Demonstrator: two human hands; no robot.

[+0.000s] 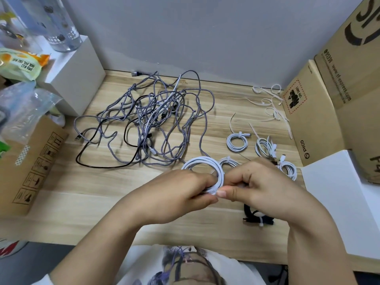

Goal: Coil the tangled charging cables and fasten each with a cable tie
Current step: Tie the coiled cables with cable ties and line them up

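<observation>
The bulk of the job is still ahead of me. In the centre-left of the frame, on the wooden counter (61, 202), lies the tangled heap (148, 120) of charging cables: mostly grey braided ones, with one black cable (98, 164) looping out at its lower left and at least one thin white cable (174, 87) threaded through the middle. I cannot count the grey ones; they cross too often to tell one from another.

Lower centre, my left hand (181, 194) is closed around the near side of a white cable coil (205, 167), pinching its loops together just above the counter. My right hand (259, 186) is closed right against it, fingers curled at the same spot on the coil. I judge I am fitting a tie there, though the tie itself is hidden between my fingers.

Right of my hands sit the finished bundles. I count four white tied coils: one (228, 162) just behind my grip, one (236, 141) farther up, one (265, 147) beside that, and one (287, 167) at the right. A fifth, a black tied bundle (259, 220), lies under my right wrist.

In the upper right, near the cardboard box (312, 120), a loose pile of spare white cable ties (271, 103) waits, perhaps eight or so.
</observation>
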